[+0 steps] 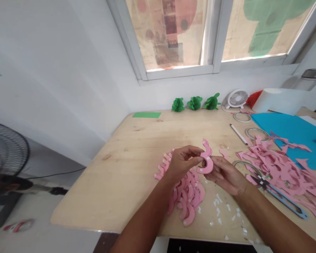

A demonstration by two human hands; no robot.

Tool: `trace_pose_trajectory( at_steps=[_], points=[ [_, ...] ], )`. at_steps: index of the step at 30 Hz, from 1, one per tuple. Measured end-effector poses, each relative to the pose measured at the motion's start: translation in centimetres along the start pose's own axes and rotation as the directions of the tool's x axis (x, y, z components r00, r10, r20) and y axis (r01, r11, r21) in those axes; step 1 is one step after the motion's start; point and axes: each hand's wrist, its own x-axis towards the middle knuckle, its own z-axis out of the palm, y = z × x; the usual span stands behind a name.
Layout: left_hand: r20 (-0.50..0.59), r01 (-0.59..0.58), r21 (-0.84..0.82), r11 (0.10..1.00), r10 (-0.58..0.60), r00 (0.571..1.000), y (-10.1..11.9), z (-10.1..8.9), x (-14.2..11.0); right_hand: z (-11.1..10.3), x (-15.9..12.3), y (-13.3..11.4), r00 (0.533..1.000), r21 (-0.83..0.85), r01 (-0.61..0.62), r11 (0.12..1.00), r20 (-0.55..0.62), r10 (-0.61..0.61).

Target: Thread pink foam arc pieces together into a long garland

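Between both hands, raised over the wooden table [121, 196], is a curved pink paper cutout [208, 164] bent like an S, with small white tabs on it. My left hand [185, 160] pinches its left side between thumb and fingers. From the right, my right hand [228, 175] grips the opposite edge, its fingertips partly behind the paper. Beneath my left forearm lies a pile of similar pink curved cutouts [188, 196], several carrying white tabs. My left arm hides part of that pile. Small white paper bits [218, 207] are scattered below my right hand.
Pink scraps [281, 172] heap at the right beside scissors [281, 198] and tape rings [256, 134]. Blue sheets [292, 123], a white pen [238, 134] and a small white fan [237, 98] lie beyond. Green paper figures [195, 103] and a green strip [146, 115] sit along the back.
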Motion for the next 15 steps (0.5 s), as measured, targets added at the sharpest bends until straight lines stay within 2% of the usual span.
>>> trace_pose_trajectory(
  at_steps=[15],
  points=[
    [0.041,0.025,-0.053,0.998,-0.023,0.999,0.48,0.09,-0.18,0.08,-0.1,-0.09,1.0,0.004,-0.012,1.0,-0.016,0.012]
  ],
)
